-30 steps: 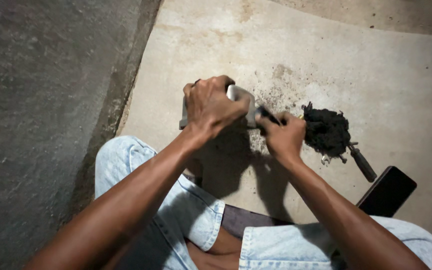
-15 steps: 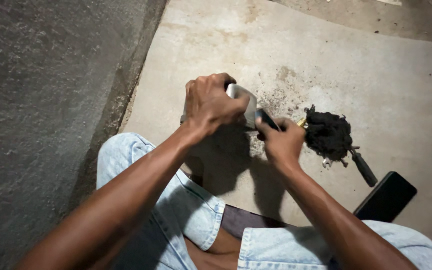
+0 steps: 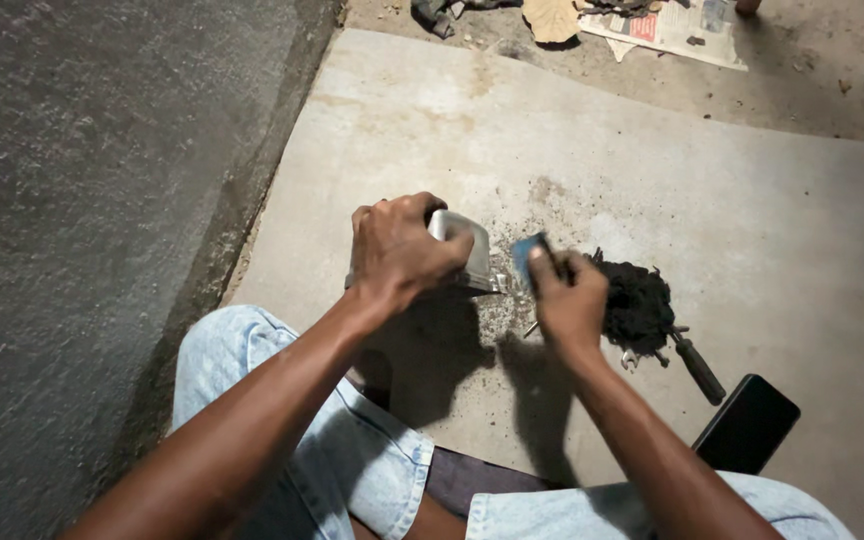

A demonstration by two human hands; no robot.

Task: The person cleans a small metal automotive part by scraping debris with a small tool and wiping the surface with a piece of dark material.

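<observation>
Left hand (image 3: 399, 252) clamped on metal part (image 3: 462, 250), right hand (image 3: 569, 300) pinching blue tool (image 3: 529, 252) (slab edge (image 3: 282, 160) left, bare right)

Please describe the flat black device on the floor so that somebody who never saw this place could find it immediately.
Start at the pale concrete slab and follow the person's right hand outward, past the dark crumbly pile and the black-handled tool. The phone lies near the right knee. Alone among these things, it is a smooth, glossy rectangle.
</observation>
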